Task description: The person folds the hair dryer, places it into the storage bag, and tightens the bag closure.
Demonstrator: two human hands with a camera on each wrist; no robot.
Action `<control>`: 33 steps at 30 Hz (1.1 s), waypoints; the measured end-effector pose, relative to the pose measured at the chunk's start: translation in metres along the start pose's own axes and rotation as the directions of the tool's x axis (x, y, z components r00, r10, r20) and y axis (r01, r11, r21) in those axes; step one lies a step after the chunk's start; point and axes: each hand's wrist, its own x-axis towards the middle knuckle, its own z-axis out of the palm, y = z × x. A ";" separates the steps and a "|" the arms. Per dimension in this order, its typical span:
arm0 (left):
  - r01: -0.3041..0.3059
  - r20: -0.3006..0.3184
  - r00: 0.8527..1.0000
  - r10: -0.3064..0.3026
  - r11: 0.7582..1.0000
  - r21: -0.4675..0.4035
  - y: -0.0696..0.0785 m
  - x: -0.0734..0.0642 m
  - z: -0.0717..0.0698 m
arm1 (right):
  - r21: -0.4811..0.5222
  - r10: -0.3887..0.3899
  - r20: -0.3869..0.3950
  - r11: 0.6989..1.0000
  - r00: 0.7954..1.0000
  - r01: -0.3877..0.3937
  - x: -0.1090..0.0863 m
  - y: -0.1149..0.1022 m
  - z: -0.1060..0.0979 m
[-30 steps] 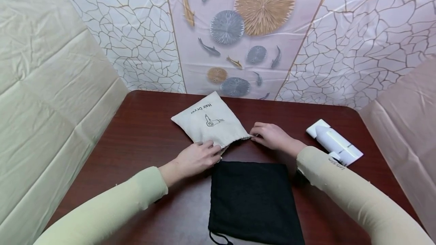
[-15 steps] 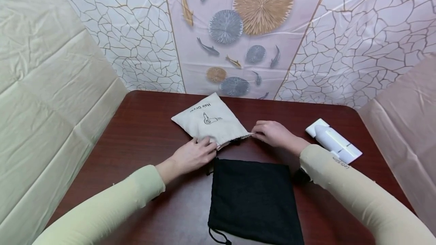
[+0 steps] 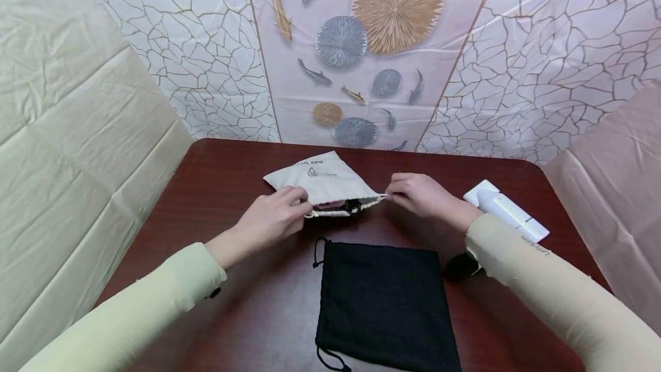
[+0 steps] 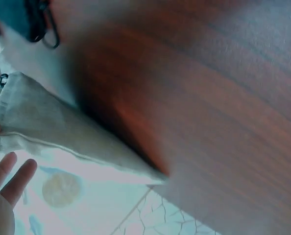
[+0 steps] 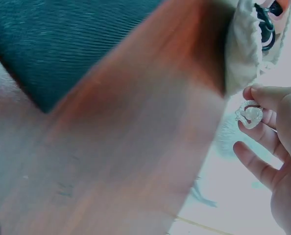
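A cream drawstring bag (image 3: pixel 338 179) printed "Hair Dryer" lies at the table's back middle, its mouth gaping toward me. Inside the mouth a black coiled cord (image 3: pixel 353 206) shows beside something pinkish; the rest is hidden in the cloth. My left hand (image 3: pixel 273 214) pinches the left corner of the mouth, other fingers spread in the left wrist view. At the opposite corner my right hand (image 3: pixel 420 193) pinches the white drawstring (image 5: pixel 249 113), whose looped end hangs among the fingers. The bag's near edge is raised off the table in both wrist views.
A black drawstring bag (image 3: pixel 387 303) lies flat in front of me. Right of it a small black object (image 3: pixel 459 267) is partly under my right sleeve. A white appliance-like object (image 3: pixel 506 211) lies at the right, partly behind my forearm. Patterned cloth walls (image 3: pixel 341 45) border the table.
Both hands have risen and spread a little apart, lifting the cream bag's near edge. Its mouth has widened, so the black cord inside now shows.
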 end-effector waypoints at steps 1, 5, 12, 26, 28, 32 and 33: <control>0.018 -0.008 1.000 -0.018 1.000 -0.025 -0.002 0.001 -0.004 | 0.002 0.003 -0.014 1.000 1.000 -0.003 0.001 -0.001 -0.004; 0.095 -0.030 0.995 -0.100 0.985 -0.146 -0.007 0.004 -0.017 | 0.012 0.036 -0.053 0.999 0.998 -0.035 0.006 -0.004 -0.018; 0.222 -0.028 0.968 -0.249 0.905 -0.362 -0.014 0.007 -0.029 | 0.025 0.027 -0.058 0.999 0.998 -0.025 0.013 -0.008 -0.035; 0.366 0.117 0.908 -0.403 0.622 -0.692 -0.023 0.013 -0.053 | 0.027 0.018 -0.029 0.999 0.999 -0.017 0.021 -0.016 -0.042; 0.382 0.155 0.905 -0.395 0.601 -0.702 -0.023 0.013 -0.054 | 0.029 0.029 -0.055 0.999 0.998 -0.028 0.021 -0.016 -0.044; 0.389 0.175 0.906 -0.386 0.594 -0.704 -0.026 0.013 -0.058 | 0.030 0.046 -0.071 0.999 0.996 -0.044 0.022 -0.015 -0.045; 0.390 0.173 0.905 -0.389 0.592 -0.705 -0.026 0.013 -0.059 | 0.036 0.050 -0.064 0.998 0.997 -0.048 0.023 -0.015 -0.045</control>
